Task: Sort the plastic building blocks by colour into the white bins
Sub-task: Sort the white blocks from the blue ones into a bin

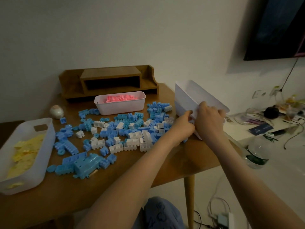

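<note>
I'm looking down on a wooden table (115,187) pushed against a pale wall, in dim light. A wooden shelf (109,80) sits along the table's back edge. To the right stands a lower white surface (247,138) littered with cables, and a dark screen (277,30) hangs above it. A clear bottle (257,151) stands just off the table's right edge.

Blue blocks (82,161) and white blocks (132,142) lie mixed in a loose spread across the middle of the table. The big blue pieces are nearest me, and most of the white ones are toward the right. The pink bin (122,106) stands level in front of the shelf, filled with pink blocks. The yellow bin (47,146) sits at the left edge with yellow pieces inside.

The tilted bin (186,98) is at the table's right edge, tipped steeply, with one long wall facing the spread. Both hands hold its near end. My left hand (183,126) pinches the lower corner. My right hand (209,119) has its fingers curled over the rim.

The front strip of the table is bare wood. The blocks reach almost to the tilted bin's base, and its right side hangs over the drop beside the table. Cables trail on the floor by the table leg (189,195).
</note>
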Demonstrator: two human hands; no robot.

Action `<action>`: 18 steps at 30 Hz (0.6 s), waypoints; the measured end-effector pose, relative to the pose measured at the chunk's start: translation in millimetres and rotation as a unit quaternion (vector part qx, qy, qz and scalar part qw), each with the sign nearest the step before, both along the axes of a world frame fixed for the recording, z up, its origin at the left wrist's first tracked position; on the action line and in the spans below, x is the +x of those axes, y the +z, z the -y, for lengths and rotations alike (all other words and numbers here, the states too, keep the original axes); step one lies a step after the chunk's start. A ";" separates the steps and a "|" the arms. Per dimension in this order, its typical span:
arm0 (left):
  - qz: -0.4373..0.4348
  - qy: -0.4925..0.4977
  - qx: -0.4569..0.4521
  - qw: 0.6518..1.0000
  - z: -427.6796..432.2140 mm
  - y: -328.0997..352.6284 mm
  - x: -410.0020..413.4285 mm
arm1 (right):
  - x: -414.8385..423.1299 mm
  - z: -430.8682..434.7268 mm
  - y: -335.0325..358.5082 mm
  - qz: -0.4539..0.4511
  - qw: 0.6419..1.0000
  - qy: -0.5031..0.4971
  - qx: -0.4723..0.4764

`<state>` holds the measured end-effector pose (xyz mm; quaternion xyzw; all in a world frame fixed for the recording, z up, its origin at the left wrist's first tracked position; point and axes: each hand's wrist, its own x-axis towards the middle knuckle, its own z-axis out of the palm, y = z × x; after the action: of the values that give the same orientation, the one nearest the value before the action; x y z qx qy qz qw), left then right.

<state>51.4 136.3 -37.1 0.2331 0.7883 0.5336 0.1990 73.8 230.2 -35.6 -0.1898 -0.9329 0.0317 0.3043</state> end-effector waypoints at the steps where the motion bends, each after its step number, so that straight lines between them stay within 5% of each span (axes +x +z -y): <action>1: -0.023 0.020 -0.001 1.000 3.8 1.6 0.7 | 1.3 3.5 3.3 -0.020 1.000 0.014 0.001; 8: -0.126 0.153 0.028 0.980 50.7 10.6 0.1 | -7.6 41.2 7.3 -0.109 0.984 0.137 -0.012; 18: -0.087 0.241 0.004 0.967 147.0 17.8 -8.2 | -25.4 109.8 7.7 -0.080 0.946 0.308 -0.068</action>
<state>43.2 -10.7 -19.3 0.0826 0.8331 0.5469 -0.0062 48.3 120.3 -28.0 0.0897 -0.9143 0.2022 0.3392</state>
